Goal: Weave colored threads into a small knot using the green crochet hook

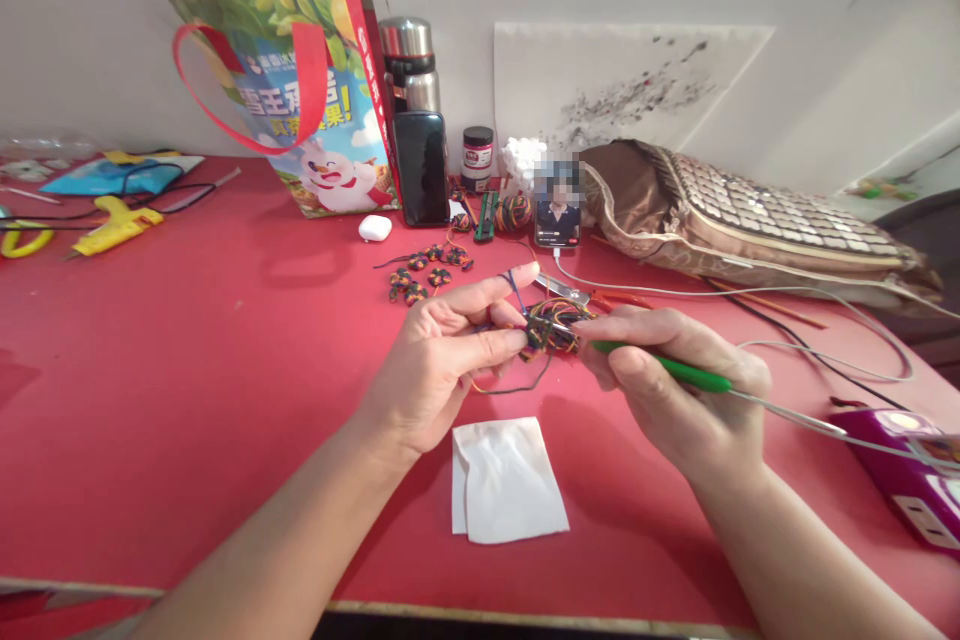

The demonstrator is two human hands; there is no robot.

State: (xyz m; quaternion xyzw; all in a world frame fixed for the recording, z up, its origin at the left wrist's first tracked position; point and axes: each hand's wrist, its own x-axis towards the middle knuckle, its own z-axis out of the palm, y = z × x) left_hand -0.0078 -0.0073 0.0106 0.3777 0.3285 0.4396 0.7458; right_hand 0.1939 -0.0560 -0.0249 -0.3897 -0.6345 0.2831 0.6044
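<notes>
My left hand pinches a small knot of multicoloured threads between thumb and fingers, a thread looped over the raised forefinger. My right hand is closed round a green-handled tool whose tip points into the same thread piece. Both hands hover over the red table. A folded white paper lies just below them.
Several finished thread knots lie behind my hands. A standing phone, a black phone, a flask, a printed paper bag, a white earbud case, a yellow glue gun, a brown cushion, cables and a purple power strip surround them.
</notes>
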